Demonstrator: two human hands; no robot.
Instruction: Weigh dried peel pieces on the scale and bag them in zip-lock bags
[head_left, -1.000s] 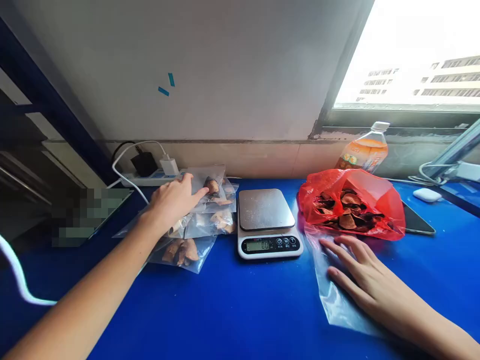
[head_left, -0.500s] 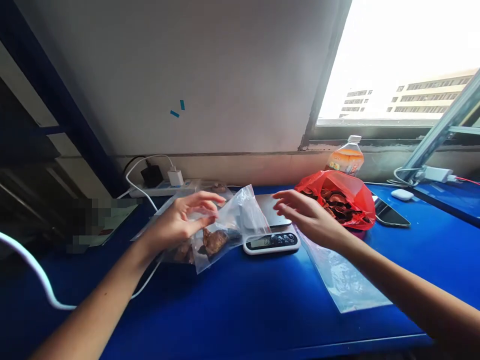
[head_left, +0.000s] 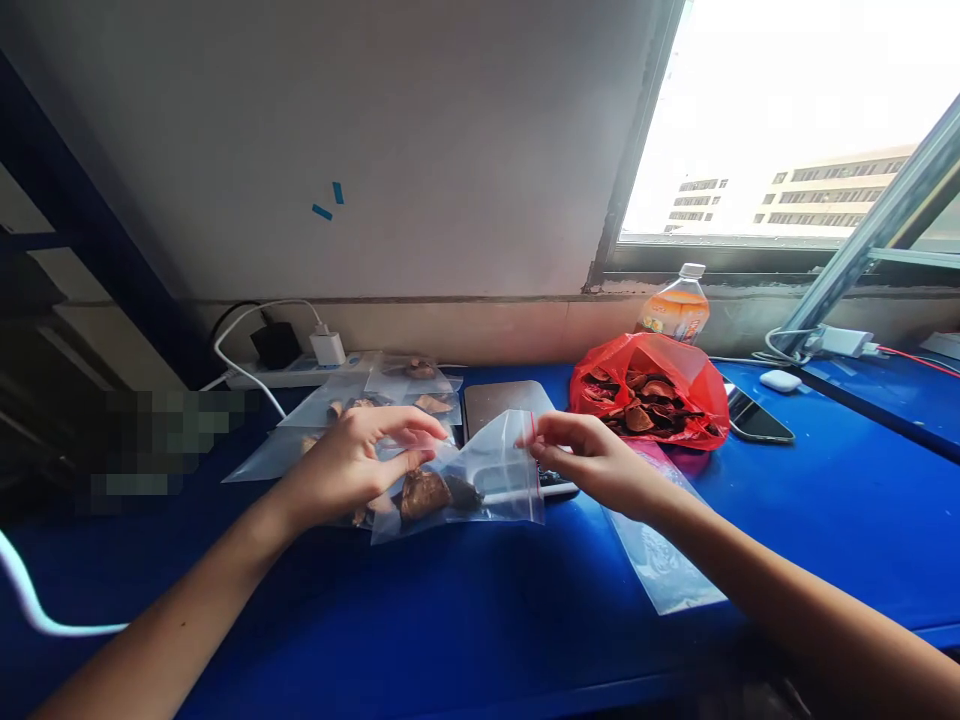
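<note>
A clear zip-lock bag (head_left: pixel 495 465) with brown dried slices (head_left: pixel 425 493) in its lower end is stretched between my hands. My left hand (head_left: pixel 367 460) pinches its side at the left. On the right, my right hand (head_left: pixel 592 455) grips the red-striped mouth edge between thumb and fingers. Behind the bag lies a kitchen scale (head_left: pixel 504 400), its display mostly covered by the bag. Other clear bags of dried slices (head_left: pixel 431 403) lie flat beyond and under my left hand. An open red plastic bag (head_left: pixel 652 390) full of dark dried slices stands beyond my right hand.
A flat clear bag (head_left: pixel 667 570) lies under my right forearm. At the back stand a drink bottle (head_left: pixel 679 308) and a power strip (head_left: pixel 296 372) with chargers. A phone (head_left: pixel 757 415), a white earphone case (head_left: pixel 780 381) and a metal frame (head_left: pixel 862 230) are at the right.
My right hand has moved in from beside the scale and taken hold of the bag's mouth edge, which is now drawn out to the right. My view has shifted slightly right.
</note>
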